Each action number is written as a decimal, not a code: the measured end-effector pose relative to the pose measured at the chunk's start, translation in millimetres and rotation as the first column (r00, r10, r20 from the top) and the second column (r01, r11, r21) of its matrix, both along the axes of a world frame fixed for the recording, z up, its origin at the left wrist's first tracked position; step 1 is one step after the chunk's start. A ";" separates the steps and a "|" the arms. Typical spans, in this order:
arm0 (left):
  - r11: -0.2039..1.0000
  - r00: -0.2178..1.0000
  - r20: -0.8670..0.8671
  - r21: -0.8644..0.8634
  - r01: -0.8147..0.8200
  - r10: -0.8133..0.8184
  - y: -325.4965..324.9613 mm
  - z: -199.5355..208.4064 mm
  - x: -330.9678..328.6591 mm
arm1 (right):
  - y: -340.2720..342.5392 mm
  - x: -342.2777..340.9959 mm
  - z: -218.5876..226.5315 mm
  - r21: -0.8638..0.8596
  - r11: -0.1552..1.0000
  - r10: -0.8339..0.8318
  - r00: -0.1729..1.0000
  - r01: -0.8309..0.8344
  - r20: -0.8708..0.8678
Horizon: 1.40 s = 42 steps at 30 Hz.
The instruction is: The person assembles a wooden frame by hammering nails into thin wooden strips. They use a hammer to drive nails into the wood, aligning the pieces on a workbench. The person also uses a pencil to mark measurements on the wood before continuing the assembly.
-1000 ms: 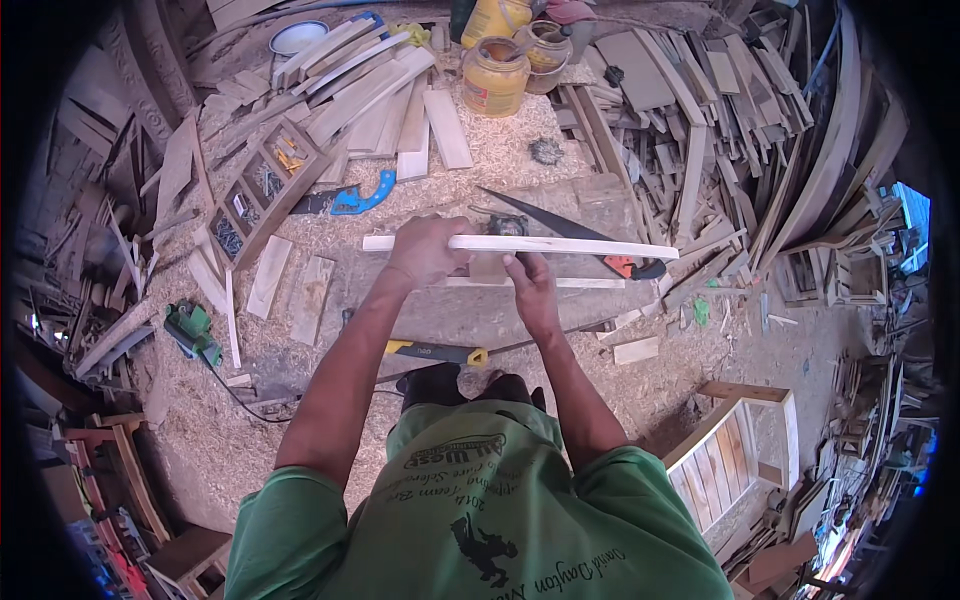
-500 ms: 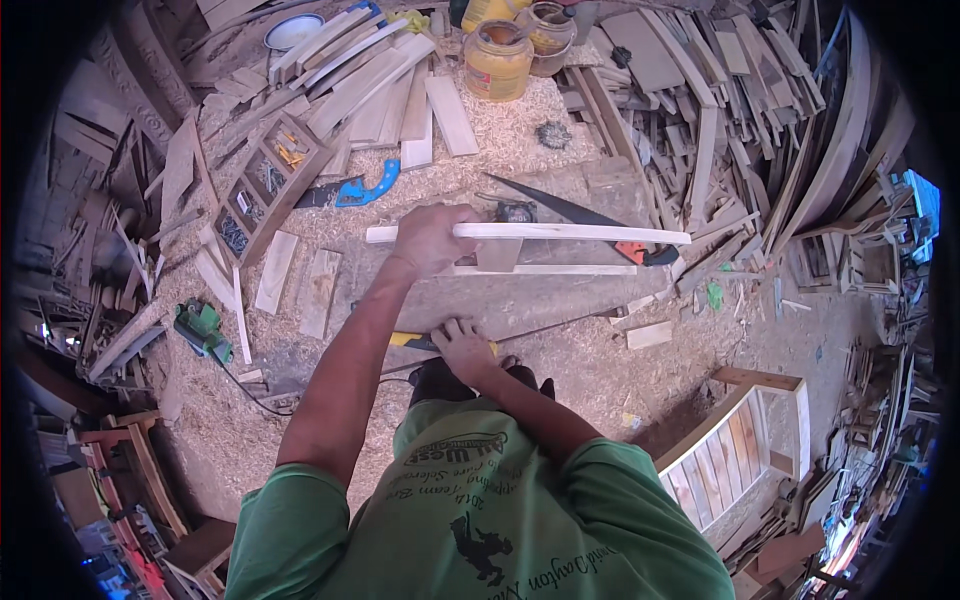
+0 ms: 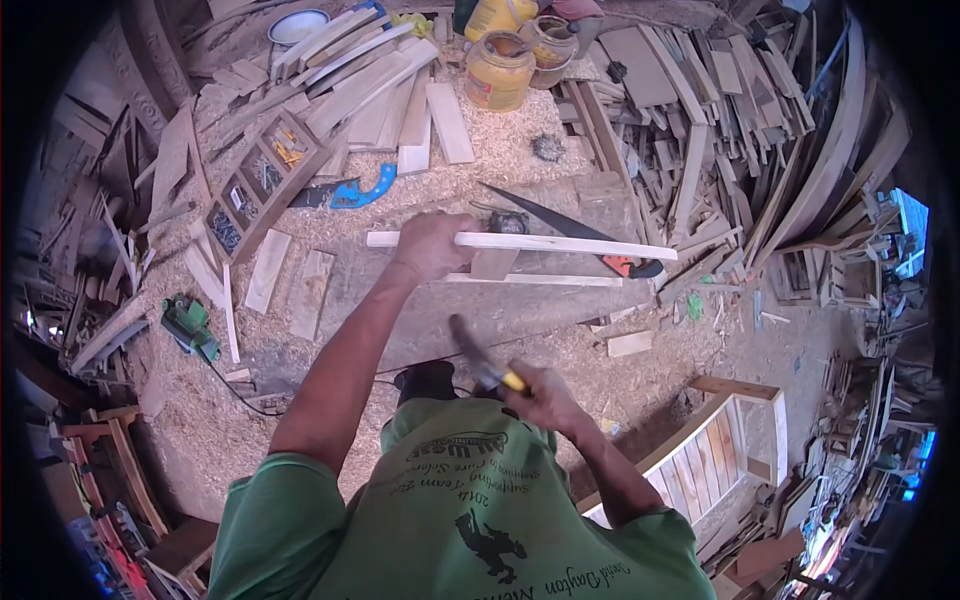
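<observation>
Here, the left hand clasps a wooden strip, the right hand a tool (blurred).

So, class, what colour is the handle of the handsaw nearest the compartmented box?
The handsaw's handle is bright blue, best seen in the head view.

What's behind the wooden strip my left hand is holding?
A tape measure and a handsaw show behind the wooden strip, which covers part of the handsaw.
</observation>
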<state>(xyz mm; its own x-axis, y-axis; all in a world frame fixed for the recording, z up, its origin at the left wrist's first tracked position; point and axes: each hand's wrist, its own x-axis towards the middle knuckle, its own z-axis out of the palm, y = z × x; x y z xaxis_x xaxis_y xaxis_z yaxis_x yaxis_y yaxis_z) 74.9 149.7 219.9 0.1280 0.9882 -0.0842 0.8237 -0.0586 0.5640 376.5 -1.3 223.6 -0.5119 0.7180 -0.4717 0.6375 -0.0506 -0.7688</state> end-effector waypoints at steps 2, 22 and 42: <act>1.000 1.000 -0.001 0.019 0.008 -0.008 0.5 2.9 -0.7 | 7.8 -6.0 2.6 0.063 0.975 -0.207 0.974 0.214 -0.092; 0.983 0.996 0.052 0.172 0.068 -0.078 1.1 -20.6 -7.5 | 135.9 -77.2 -33.9 0.046 0.646 -0.703 0.617 0.762 -0.354; 0.355 0.328 -0.135 0.346 -0.869 0.935 -87.0 -160.5 -523.0 | 128.8 -89.0 -4.1 -0.014 0.682 -0.715 0.663 0.731 -0.223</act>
<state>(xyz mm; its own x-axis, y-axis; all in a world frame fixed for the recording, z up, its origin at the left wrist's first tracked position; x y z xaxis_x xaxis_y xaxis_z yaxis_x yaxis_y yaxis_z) -448.0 62.7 59.4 -0.8477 0.4696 0.2465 0.5304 0.7517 0.3918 287.6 127.5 219.5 0.1095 0.9283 -0.3553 0.2609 -0.3718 -0.8909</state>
